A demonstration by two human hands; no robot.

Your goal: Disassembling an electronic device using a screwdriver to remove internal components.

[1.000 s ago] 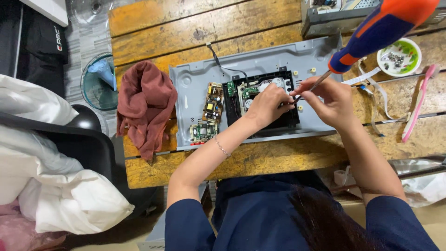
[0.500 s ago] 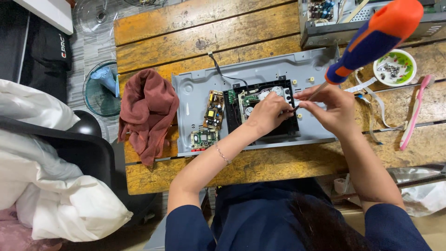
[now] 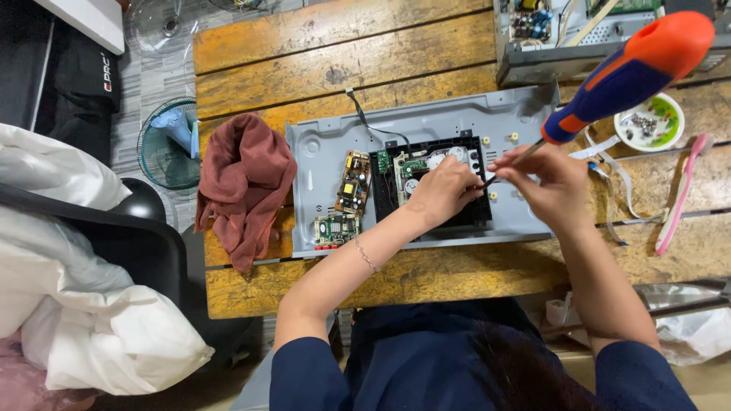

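Pinching the thin shaft of the screwdriver near its tip, your right hand has its fingers pressed together around the metal, while the orange and blue handle sticks up toward the camera. Your left hand lies curled on the black drive unit, fingers bent down onto its top; whether they pinch anything beneath, you cannot tell from this view. Keep that left hand firm so the drive unit does not shift, and keep the shaft straight over the screw (a tilted tip slips out easily). The tip meets the drive unit's right edge, just between your two hands, so work slowly with small turns.

Around the drive unit sits the grey metal chassis, open and flat on the wooden table. Left of the drive unit lie a yellow circuit board and a small green board below it. Further left of the drive unit, a reddish-brown cloth hangs over the table edge. Right of the drive unit, past your right hand, stands a small white bowl holding what look like loose screws, near enough to drop one in without stretching.
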